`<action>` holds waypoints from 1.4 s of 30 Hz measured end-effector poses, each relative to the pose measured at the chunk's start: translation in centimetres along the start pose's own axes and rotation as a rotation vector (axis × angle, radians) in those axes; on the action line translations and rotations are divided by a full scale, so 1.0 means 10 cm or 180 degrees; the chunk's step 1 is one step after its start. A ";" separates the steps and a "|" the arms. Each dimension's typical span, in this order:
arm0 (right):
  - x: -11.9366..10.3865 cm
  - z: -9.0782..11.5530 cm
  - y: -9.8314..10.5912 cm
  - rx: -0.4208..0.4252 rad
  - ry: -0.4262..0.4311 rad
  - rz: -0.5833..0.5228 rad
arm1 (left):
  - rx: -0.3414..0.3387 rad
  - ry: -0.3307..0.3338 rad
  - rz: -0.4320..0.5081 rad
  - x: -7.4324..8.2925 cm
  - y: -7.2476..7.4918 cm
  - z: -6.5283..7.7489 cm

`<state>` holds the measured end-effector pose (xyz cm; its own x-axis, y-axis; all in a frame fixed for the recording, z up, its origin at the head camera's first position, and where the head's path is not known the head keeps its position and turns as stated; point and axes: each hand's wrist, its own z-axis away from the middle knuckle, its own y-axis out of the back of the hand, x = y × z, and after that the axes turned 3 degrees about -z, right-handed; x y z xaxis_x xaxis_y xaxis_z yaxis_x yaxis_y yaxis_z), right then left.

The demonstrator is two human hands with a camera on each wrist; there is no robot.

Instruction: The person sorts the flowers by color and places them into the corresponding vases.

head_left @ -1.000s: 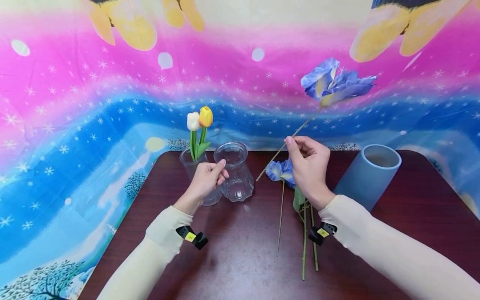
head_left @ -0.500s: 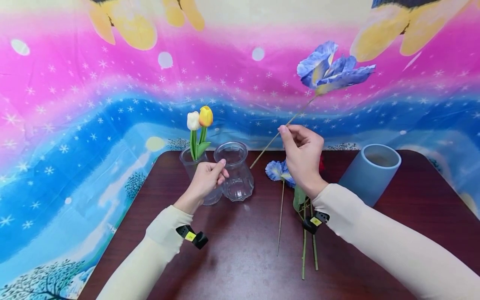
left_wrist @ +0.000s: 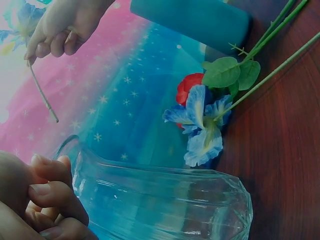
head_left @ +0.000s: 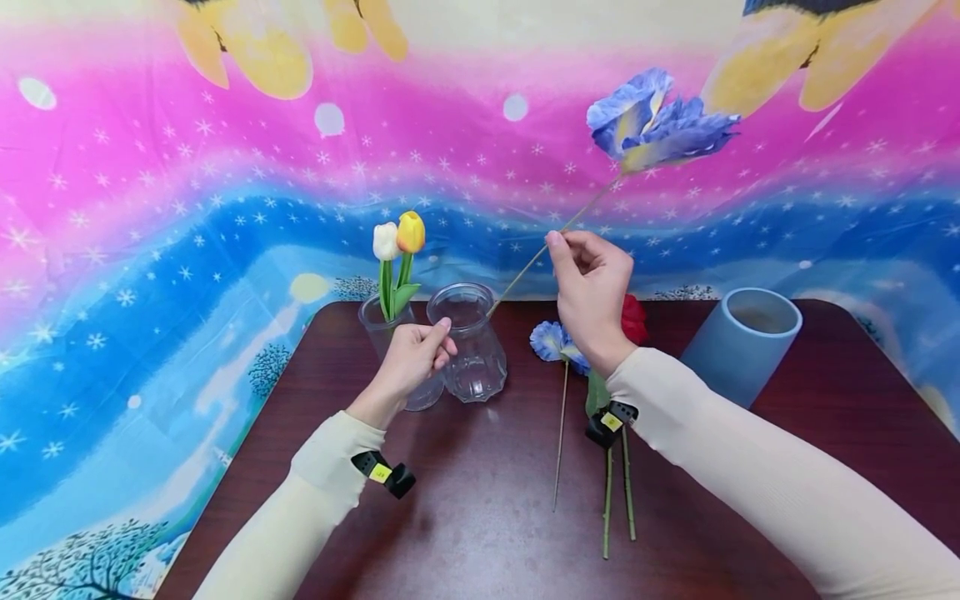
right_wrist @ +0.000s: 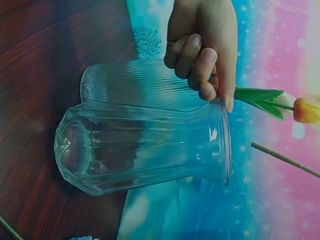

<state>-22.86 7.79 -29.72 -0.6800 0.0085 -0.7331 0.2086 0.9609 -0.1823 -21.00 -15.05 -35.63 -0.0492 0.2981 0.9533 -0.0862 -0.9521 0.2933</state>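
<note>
High over the table, my right hand [head_left: 592, 292] pinches the thin stem of a blue iris [head_left: 660, 125] between thumb and fingers. Its bloom tilts up to the right. In the right wrist view the bare lower end of the stem [right_wrist: 285, 159] hangs just above the mouth of a clear glass vase [right_wrist: 150, 145]. My left hand [head_left: 414, 354] stays at the left side of that vase, its thumb and curled fingers pinching the rim. In the left wrist view those curled fingers [left_wrist: 52, 192] cover part of the vase's mouth.
Behind my left hand a ribbed glass vase [right_wrist: 130, 85] holds a white tulip [head_left: 386, 242] and a yellow tulip [head_left: 411, 232]. Another blue iris [left_wrist: 197, 125] and a red flower [head_left: 633, 318] lie on the table [head_left: 480, 517]. A blue-grey vase [head_left: 731, 358] stands at the right.
My right hand has risen and moved left with the blue iris, bringing the stem's lower end up to the glass vase's rim. The left hand has stayed in place.
</note>
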 end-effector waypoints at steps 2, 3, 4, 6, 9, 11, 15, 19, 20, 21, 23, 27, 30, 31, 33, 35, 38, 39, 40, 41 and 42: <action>0.00 0.00 -0.02 0.0010 -0.0025 -0.0005 | 0.0002 -0.0007 0.0011 0.00 0.00 0.00; 0.00 0.00 -0.03 0.0012 -0.0037 -0.0012 | 0.0003 -0.0007 0.0015 0.00 -0.01 0.00; 0.00 0.00 -0.04 0.0012 -0.0051 -0.0027 | 0.0003 -0.0007 0.0019 0.01 -0.01 0.00; 0.02 0.00 -0.06 0.0006 -0.0067 -0.0047 | 0.0000 -0.0004 0.0013 0.00 -0.01 0.00; 0.03 0.01 -0.08 -0.0012 -0.0094 -0.0064 | 0.0008 -0.0001 0.0020 0.01 -0.01 0.00; 0.05 0.02 -0.10 -0.0019 -0.0116 -0.0057 | 0.0006 -0.0005 0.0023 0.01 -0.01 0.00; 0.08 0.04 -0.14 -0.0028 -0.0188 -0.0031 | -0.0002 -0.0002 0.0019 0.01 -0.01 0.00; 0.12 0.07 -0.17 -0.0079 -0.0267 0.0043 | 0.0006 0.0008 0.0007 0.00 -0.01 0.00; 0.13 0.08 -0.18 -0.0102 -0.0285 0.0082 | 0.0009 0.0011 0.0023 0.00 -0.01 0.00; 0.14 0.09 -0.19 -0.0130 -0.0301 0.0127 | 0.0010 0.0012 0.0034 0.00 -0.01 0.00; 0.16 0.10 -0.20 -0.0179 -0.0330 0.0213 | 0.0018 0.0004 0.0065 0.01 -0.01 0.01; 0.19 0.12 -0.23 -0.0259 -0.0380 0.0337 | 0.0001 -0.0010 0.0078 0.02 -0.01 0.01; 0.22 0.14 -0.26 -0.0345 -0.0442 0.0406 | -0.0007 -0.0012 0.0049 0.02 0.00 0.01; 0.23 0.14 -0.26 -0.0382 -0.0466 0.0440 | -0.0006 -0.0008 0.0044 0.02 0.00 0.01; 0.25 0.16 -0.27 -0.0463 -0.0509 0.0533 | -0.0001 0.0002 0.0045 0.03 0.00 0.01; 0.25 0.17 -0.29 -0.0540 -0.0542 0.0644 | -0.0003 0.0011 0.0047 0.03 0.00 0.00; 0.27 0.19 -0.30 -0.0619 -0.0560 0.0798 | -0.0008 0.0014 0.0051 0.02 0.00 -0.01; 0.28 0.19 -0.31 -0.0633 -0.0568 0.0839 | -0.0011 0.0010 0.0049 0.01 0.00 -0.01; 0.29 0.19 -0.31 -0.0646 -0.0569 0.0873 | -0.0011 0.0008 0.0049 0.01 0.00 -0.01; 0.30 0.19 -0.32 -0.0660 -0.0572 0.0908 | -0.0011 0.0007 0.0040 0.01 0.00 -0.01; 0.31 0.20 -0.32 -0.0676 -0.0579 0.0944 | -0.0011 0.0010 0.0035 0.01 0.01 -0.01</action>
<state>-24.25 4.14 -32.68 -0.4727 0.2630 -0.8411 0.2143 0.9601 0.1798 -21.10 -15.07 -35.56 -0.0531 0.2878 0.9562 -0.0890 -0.9551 0.2826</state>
